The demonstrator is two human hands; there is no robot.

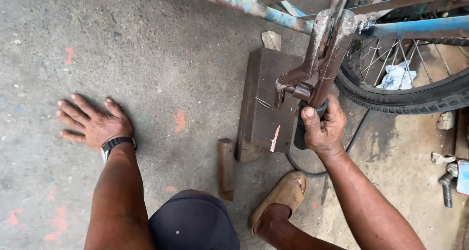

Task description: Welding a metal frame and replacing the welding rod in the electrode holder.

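At frame centre the right hand [322, 130] grips the tool handle [307, 120], upright under the rusty clamp [320, 59]; the left hand [93, 123] lies open on the concrete floor [161, 59].

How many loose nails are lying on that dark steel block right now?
2, side by side on the steel block, the nails just left of the rusty tool gripped by the right hand. More may be hidden under the tool. The left hand rests on the floor.
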